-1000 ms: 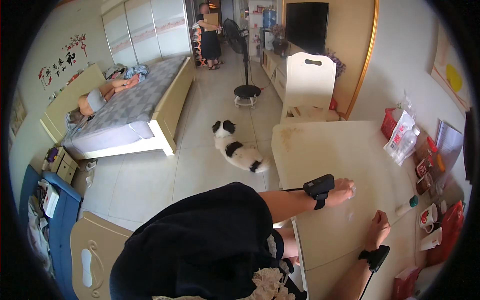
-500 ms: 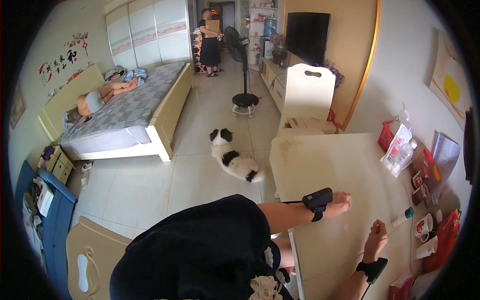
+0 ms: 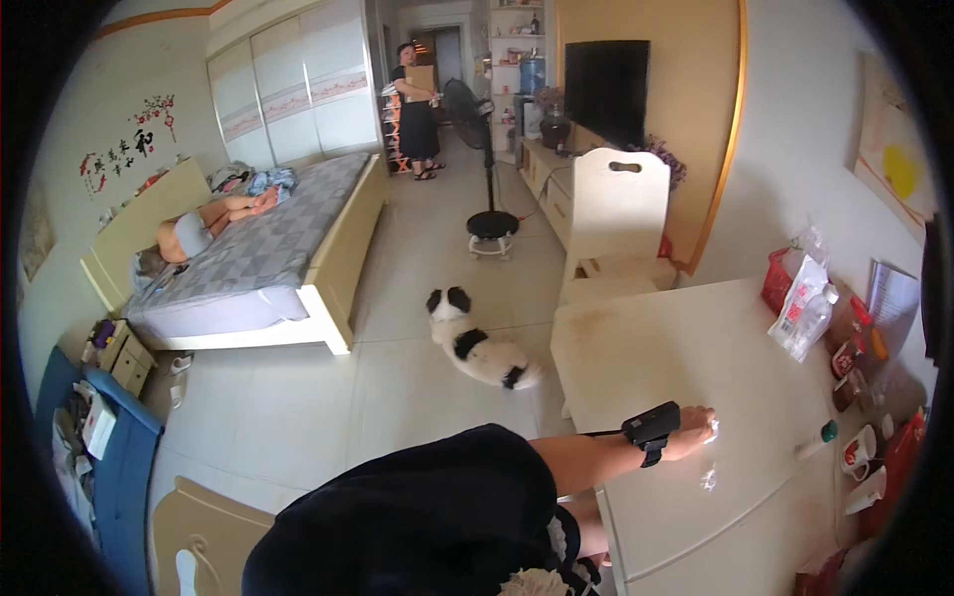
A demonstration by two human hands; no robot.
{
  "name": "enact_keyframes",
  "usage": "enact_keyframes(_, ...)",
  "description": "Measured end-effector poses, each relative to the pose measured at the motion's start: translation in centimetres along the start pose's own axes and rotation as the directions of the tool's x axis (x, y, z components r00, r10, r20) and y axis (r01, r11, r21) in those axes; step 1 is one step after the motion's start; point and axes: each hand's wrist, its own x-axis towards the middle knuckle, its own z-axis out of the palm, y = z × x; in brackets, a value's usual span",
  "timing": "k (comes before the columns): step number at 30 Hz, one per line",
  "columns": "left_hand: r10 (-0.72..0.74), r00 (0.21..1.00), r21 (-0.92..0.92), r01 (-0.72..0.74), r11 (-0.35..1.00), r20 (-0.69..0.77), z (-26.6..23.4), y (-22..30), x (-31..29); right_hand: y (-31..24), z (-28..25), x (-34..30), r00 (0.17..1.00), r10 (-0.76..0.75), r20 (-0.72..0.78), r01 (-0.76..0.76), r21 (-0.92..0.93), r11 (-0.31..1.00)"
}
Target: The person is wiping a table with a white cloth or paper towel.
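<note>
My left hand (image 3: 690,435) is over the white table (image 3: 676,338), a black device strapped round its wrist. Its fingers are curled, and a small white tissue-like scrap (image 3: 714,427) shows at their tips. Just below the hand lies another crumpled white scrap (image 3: 709,479) on the tabletop. My right hand is out of view. A small bottle with a green cap (image 3: 827,432) lies to the right of my left hand.
Cups (image 3: 857,449), jars and a red basket (image 3: 778,281) line the table's wall side. A white chair (image 3: 618,214) stands beyond it. A black-and-white dog (image 3: 477,343) lies on the floor near a fan (image 3: 492,225). One person stands behind; another lies on the bed (image 3: 298,228).
My right hand and forearm have left the view. The view has shifted, so the room sits lower. White scraps now show at my left fingertips and on the table.
</note>
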Motion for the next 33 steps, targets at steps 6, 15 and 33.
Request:
enact_keyframes(6, -0.112, 0.993, -0.2, 0.115, 0.973, 0.03, -0.4, 0.9, -0.5, -0.4, -0.3, -1.4, 0.999, 0.024, -0.036, -0.025, -0.032, 0.999)
enact_keyframes(15, -0.204, 0.961, -0.306, 0.254, 0.917, 0.186, -1.9, 1.6, -0.9, -1.2, -0.7, -1.6, 0.996, -0.007, -0.087, 0.002, -0.058, 0.998)
enact_keyframes(33, 0.102, 0.994, 0.138, -0.107, 0.985, 0.042, -0.4, -0.4, -1.0, -1.3, -1.9, -1.5, 0.99, -0.054, -0.133, 0.047, -0.053, 0.997)
